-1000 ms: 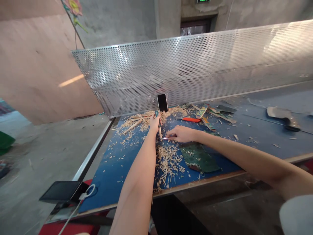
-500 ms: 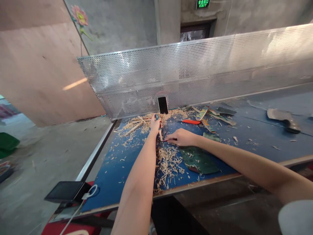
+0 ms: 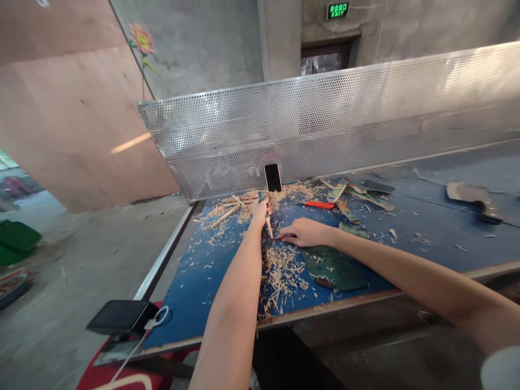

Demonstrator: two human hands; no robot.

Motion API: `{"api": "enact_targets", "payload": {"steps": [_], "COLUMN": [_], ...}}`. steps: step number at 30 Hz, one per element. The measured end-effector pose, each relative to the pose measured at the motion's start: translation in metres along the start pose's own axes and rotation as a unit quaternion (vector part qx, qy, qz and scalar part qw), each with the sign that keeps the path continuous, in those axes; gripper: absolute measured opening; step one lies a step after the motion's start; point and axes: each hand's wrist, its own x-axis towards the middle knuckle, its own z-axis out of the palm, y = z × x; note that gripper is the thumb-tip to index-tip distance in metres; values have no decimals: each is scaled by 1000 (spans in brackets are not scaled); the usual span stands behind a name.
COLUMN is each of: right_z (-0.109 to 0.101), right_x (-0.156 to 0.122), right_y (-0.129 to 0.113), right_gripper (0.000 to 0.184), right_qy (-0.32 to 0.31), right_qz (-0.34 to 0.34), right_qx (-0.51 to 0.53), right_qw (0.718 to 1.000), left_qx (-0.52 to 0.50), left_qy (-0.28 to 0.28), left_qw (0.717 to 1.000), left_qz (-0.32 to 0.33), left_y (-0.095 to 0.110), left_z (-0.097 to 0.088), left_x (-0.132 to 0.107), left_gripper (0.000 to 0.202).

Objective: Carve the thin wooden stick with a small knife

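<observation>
My left hand (image 3: 260, 211) is closed around a pale wooden stick (image 3: 269, 227), whose tapered end points down toward me. A teal piece (image 3: 260, 195) shows above the fist; whether it belongs to the stick I cannot tell. Beside it, my right hand (image 3: 306, 233) is closed on a small knife (image 3: 280, 237), its thin blade at the lower end of the stick. Curled wood shavings (image 3: 284, 271) lie heaped below both hands on the blue tabletop (image 3: 187, 303). Under the right wrist is a dark green sheet (image 3: 335, 268) sprinkled with shavings.
A phone (image 3: 273, 177) leans on the perforated metal screen (image 3: 244, 124) behind more shavings. An orange-red handled tool (image 3: 319, 205) lies near painted scraps (image 3: 345, 197). A curved dark piece (image 3: 473, 199) rests at right. A black device (image 3: 122, 317) with a white cable sits at the left corner.
The camera view has shifted slightly, so the scene sits a little farther right and lower. Both hands keep their holds, with the knife still at the stick's lower end.
</observation>
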Motion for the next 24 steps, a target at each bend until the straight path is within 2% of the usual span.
{"api": "enact_targets", "payload": {"steps": [6,12,18,24], "right_z": [3,7,8,12], "right_x": [2,0,3,7], "right_y": [7,20,23,26], "right_gripper": [33,35,36,33], "right_qy": [18,17,38,38], "right_qz": [-10,-10,-22,-33], "right_qx": [-16,-16,9,38], "right_qw": [1000,1000,999,998], "left_qx": [5,59,60,73], "left_qy": [18,-7,-19,7], "left_qw": [1000,998,998,997], "left_qz": [-12,25,30,32], "left_y": [2,-2,-8,-14], "left_z": [2,5,4,6], "left_x": [4,9,20,31], "left_gripper": [25,18,15,19]}}
